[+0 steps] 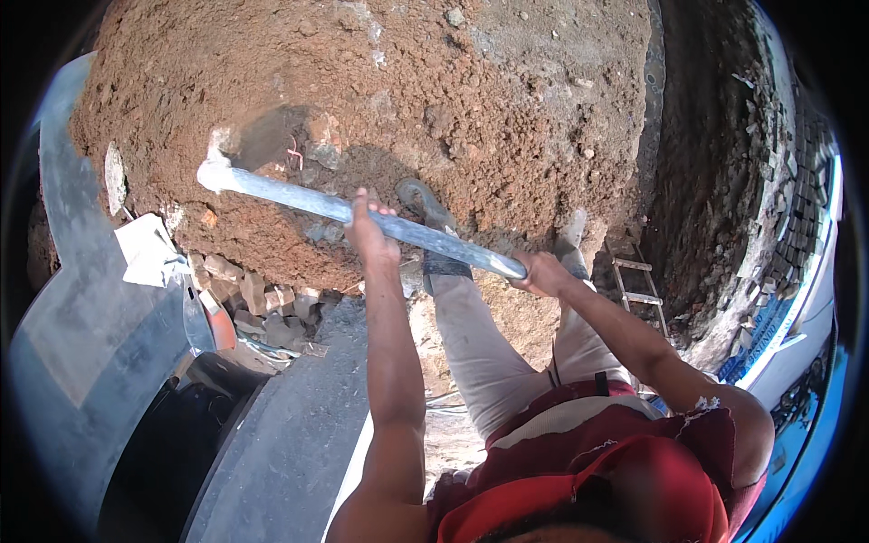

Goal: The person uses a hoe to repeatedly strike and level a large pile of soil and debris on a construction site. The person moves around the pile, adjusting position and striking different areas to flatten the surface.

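A long hoe with a blue-grey round handle (pixel 299 195) lies slantwise in front of me. Its whitish socket (pixel 215 174) is at the far left end, low over the reddish-brown soil (pixel 272 54). A dull brown blade seems to extend from it, hard to tell from the dirt and shadow. My left hand (pixel 371 228) grips the handle near its middle, fingers wrapped round. At the near right end my right hand (pixel 543 273) is closed on the handle's butt. A thin pinkish strip (pixel 295 152) and a grey stone (pixel 324 154) lie beside the blade.
My shod foot (pixel 425 201) stands on the soil beyond the handle. Broken bricks (pixel 244 285) and a white sack (pixel 149 252) lie at left by a concrete slab (pixel 299 425). To the right, a wooden ladder (pixel 641 297) leans near a dark trench (pixel 706 181).
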{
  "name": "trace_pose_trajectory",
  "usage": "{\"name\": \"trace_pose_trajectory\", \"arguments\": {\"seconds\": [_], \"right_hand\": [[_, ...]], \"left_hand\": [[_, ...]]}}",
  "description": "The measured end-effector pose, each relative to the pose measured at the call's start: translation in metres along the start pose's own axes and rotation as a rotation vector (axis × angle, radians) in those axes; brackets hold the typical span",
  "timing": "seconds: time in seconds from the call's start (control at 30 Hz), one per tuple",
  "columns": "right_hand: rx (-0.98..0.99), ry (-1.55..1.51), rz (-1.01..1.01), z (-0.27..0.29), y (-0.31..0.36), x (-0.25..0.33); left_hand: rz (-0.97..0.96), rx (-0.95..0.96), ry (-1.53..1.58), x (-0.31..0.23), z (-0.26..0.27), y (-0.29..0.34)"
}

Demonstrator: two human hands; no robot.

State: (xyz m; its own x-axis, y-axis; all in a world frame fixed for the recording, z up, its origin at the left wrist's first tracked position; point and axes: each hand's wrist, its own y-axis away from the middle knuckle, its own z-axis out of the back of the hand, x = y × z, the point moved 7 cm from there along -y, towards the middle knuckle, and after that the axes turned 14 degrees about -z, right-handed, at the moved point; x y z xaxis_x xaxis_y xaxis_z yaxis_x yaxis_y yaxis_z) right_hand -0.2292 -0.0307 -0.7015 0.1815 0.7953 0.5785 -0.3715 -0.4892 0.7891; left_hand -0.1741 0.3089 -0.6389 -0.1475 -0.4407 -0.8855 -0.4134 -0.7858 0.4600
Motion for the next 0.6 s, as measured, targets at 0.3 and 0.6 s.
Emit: {"name": "trace_pose_trajectory", "arguments": {"seconds": [0.3, 0.6], "right_hand": [[0.003, -0.043, -0.151, -0.016, -0.088, 0.133], [0.056, -0.196, -0.399, 0.043, 0.074, -0.018]], "left_hand": [[-0.006, -0.143, -0.774, 0.056, 0.025, -0.214], [0.097, 0.024, -0.690, 0.195, -0.057, -0.021]]}}
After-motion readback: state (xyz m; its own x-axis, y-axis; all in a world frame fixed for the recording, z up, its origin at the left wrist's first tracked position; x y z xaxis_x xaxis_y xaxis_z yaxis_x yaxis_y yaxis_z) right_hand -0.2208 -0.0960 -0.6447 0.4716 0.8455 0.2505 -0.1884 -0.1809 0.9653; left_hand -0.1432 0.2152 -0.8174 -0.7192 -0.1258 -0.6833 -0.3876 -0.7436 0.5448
